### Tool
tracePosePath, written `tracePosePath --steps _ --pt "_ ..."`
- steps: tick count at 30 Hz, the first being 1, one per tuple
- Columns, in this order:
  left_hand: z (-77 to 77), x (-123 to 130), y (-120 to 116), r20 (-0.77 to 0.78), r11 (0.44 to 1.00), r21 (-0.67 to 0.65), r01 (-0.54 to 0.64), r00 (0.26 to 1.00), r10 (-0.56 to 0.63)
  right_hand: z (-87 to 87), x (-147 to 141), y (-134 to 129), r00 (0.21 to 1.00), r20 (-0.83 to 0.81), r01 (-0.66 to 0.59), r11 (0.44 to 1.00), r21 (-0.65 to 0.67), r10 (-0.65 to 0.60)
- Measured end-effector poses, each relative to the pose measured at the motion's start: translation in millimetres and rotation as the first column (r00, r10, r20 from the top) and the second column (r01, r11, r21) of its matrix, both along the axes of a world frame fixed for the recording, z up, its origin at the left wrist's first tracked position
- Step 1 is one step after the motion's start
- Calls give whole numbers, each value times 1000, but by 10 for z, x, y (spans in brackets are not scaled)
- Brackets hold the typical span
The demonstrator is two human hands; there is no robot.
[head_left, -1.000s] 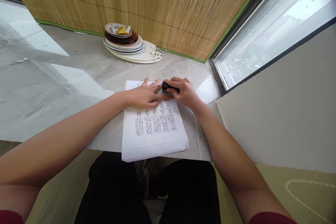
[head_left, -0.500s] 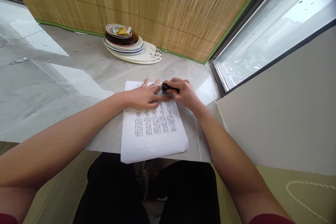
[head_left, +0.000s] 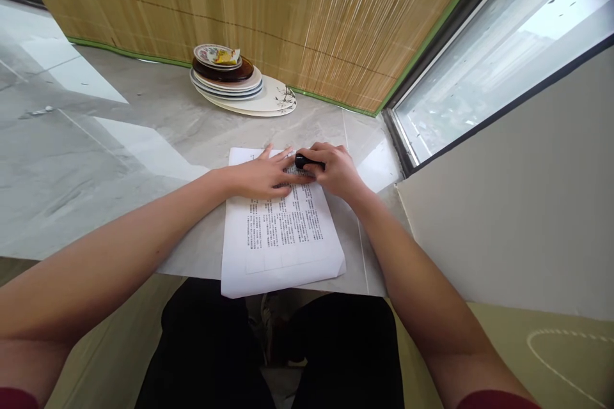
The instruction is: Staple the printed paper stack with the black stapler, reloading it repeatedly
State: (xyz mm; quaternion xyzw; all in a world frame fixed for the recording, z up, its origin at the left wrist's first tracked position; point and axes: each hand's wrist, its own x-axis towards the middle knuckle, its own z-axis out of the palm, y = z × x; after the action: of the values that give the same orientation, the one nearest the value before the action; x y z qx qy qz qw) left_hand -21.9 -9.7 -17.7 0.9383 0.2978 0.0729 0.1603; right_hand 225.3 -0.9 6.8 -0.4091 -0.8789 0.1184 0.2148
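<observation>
A white sheet of paper (head_left: 283, 262) covered in printed text lies on the grey marbled table, its lower edge reaching past the table's front edge. My left hand (head_left: 261, 177) rests flat on the upper part of the sheet with fingers spread. Right beside its fingertips, my right hand (head_left: 336, 169) is closed round a small black object (head_left: 303, 161) with a rounded end, held low at the sheet's upper right. The underside of the black object is hidden.
A stack of plates (head_left: 228, 86) with a small yellow packet (head_left: 225, 57) on top stands at the back, against a bamboo blind (head_left: 215, 0). To the right are a window (head_left: 489, 64) and a grey wall panel (head_left: 518, 204). The table's front edge is near my legs.
The black object has tilted or shifted very slightly in my right hand. My left hand stays in place on the sheet.
</observation>
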Motion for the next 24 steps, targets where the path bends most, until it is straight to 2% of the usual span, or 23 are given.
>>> tracePosePath --steps 4,12,18,21,24 --pt "-13 -23 37 20 999 -32 0 1000 0 0 -25 0 998 55 27 1000 6 -27" --pt "-29 -42 47 45 1000 -31 3 999 -2 -22 -107 -61 975 222 -8 989 149 -26" --pt "18 -40 36 -13 999 -43 -3 1000 3 53 197 28 996 84 -20 998 60 15" --pt "37 -38 30 -15 999 -43 -7 1000 7 33 363 131 997 66 45 998 39 -48" --pt "55 -29 31 0 1000 -28 0 1000 0 -12 453 212 973 92 200 974 105 -210"
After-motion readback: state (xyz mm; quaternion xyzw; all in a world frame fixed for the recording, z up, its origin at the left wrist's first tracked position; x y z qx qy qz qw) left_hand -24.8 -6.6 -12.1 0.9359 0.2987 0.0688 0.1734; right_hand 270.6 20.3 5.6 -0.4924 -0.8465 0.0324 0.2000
